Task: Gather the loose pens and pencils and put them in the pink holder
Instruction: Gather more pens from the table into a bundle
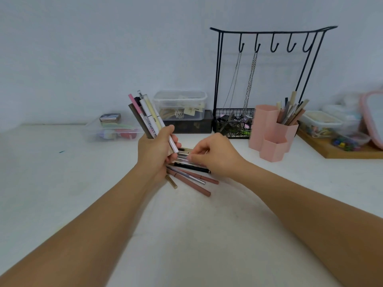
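My left hand (155,155) grips a bundle of pens (147,114) that sticks up and to the left above the white desk. Several loose pens and pencils (191,177) lie fanned on the desk just below and between both hands. My right hand (215,155) reaches over this pile, and its fingertips pinch a pen near the top of it. The pink holder (269,131), made of hexagonal cups, stands to the right; its back cup holds several pens.
A black wire rack (267,34) with hooks and hanging chains stands behind the holder over a wire basket (233,123). Clear plastic boxes (180,104) sit at the back, another clear box (112,129) at the left. A wooden tray (342,151) with containers lies at the right.
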`<state>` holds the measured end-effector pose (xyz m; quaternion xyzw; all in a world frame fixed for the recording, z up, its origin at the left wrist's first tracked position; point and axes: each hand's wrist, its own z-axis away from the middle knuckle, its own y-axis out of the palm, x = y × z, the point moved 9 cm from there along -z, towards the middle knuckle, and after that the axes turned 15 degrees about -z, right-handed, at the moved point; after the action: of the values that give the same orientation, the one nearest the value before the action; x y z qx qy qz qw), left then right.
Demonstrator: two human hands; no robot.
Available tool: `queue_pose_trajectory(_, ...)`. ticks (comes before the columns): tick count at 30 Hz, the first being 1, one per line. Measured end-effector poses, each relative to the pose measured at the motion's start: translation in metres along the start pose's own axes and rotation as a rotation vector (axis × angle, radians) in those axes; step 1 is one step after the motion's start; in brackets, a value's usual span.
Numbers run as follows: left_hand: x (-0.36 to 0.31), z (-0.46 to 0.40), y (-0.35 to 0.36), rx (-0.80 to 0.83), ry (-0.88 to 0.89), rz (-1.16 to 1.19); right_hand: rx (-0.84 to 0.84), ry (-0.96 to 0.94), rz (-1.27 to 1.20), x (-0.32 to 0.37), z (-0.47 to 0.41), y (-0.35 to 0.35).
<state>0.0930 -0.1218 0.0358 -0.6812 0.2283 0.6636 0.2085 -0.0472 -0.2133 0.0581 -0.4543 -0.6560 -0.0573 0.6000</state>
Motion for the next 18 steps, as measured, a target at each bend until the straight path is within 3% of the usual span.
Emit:
queue_pose_trajectory(12,-0.001,-0.002,0.01,0.087,-0.016,0.079,0.124,-0.01,0.275,0.005,0.004,0.013)
queue_pose_trajectory(15,-0.008,0.0,0.012,0.12,0.014,0.129,0.05,0.032,0.148,0.006,-0.001,-0.002)
queue_pose_trajectory(18,-0.011,0.003,0.015,0.133,0.011,0.145,-0.071,0.136,-0.168,-0.002,-0.004,-0.019)
